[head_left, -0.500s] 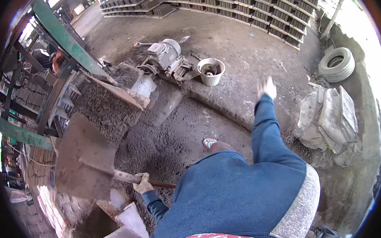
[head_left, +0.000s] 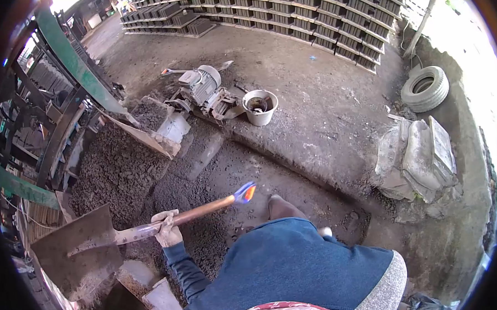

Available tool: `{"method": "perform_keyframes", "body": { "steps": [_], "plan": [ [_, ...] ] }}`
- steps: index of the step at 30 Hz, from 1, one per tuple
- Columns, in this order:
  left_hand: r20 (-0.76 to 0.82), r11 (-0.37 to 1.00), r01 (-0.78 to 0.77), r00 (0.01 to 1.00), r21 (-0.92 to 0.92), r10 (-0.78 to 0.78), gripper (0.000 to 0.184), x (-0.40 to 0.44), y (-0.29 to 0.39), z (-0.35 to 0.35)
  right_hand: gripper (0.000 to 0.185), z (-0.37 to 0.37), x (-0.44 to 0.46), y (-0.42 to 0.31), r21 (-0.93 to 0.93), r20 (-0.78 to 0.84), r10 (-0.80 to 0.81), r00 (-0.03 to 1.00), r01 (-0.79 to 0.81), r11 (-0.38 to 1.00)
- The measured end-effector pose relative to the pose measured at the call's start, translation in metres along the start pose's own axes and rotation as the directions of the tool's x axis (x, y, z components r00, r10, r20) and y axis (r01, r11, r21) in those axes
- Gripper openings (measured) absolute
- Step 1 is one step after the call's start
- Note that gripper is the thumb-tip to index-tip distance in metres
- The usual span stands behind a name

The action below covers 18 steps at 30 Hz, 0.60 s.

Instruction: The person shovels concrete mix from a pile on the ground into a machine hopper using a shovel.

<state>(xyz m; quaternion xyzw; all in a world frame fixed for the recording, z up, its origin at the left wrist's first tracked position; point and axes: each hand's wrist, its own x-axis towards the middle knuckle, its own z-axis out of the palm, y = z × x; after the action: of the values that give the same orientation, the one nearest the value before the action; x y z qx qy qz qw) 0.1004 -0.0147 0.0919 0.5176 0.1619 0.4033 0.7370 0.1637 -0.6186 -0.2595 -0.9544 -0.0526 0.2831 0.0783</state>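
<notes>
Across the top of the frame, rows of stacked blocks (head_left: pixel 286 12) are seen. Left of the centre, a heap of dark grey material (head_left: pixel 116 172) is spread. In front of its lower part a shovel (head_left: pixel 135 233) is held, with the blade (head_left: pixel 50 255) turned to the lower left of the frame and the blue-and-orange grip end (head_left: pixel 246 193) pointed towards the centre. In the upper middle, a grey motor (head_left: pixel 204 86) is placed beside a pale bucket (head_left: pixel 259 119). By the left hand (head_left: pixel 167 229), the shaft is firmly grasped near the blade. The right hand (head_left: pixel 324 231), below the centre, is mostly hidden; whether it is closed cannot be told.
</notes>
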Motion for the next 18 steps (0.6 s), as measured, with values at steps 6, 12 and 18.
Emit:
{"method": "perform_keyframes", "body": {
  "steps": [6, 12, 18],
  "plan": [
    [0.222, 0.956, 0.085, 0.975, -0.282, -0.021, 0.032, -0.028, -0.01, 0.046, 0.058, -0.18, 0.131, -0.031, 0.876, -0.123, 0.275, 0.954, -0.026, 0.482],
    [0.202, 0.859, 0.229, 0.968, -0.458, -0.15, 0.034, -0.099, -0.022, 0.062, 0.074, -0.341, 0.08, -0.109, 0.939, 0.179, 0.148, 0.973, -0.213, 0.268],
    [0.083, 0.869, 0.2, 0.98, -0.452, -0.183, 0.034, -0.166, -0.021, 0.07, 0.078, -0.339, 0.077, -0.072, 0.902, 0.401, -0.109, 0.909, -0.373, 0.216]
  ]
}}
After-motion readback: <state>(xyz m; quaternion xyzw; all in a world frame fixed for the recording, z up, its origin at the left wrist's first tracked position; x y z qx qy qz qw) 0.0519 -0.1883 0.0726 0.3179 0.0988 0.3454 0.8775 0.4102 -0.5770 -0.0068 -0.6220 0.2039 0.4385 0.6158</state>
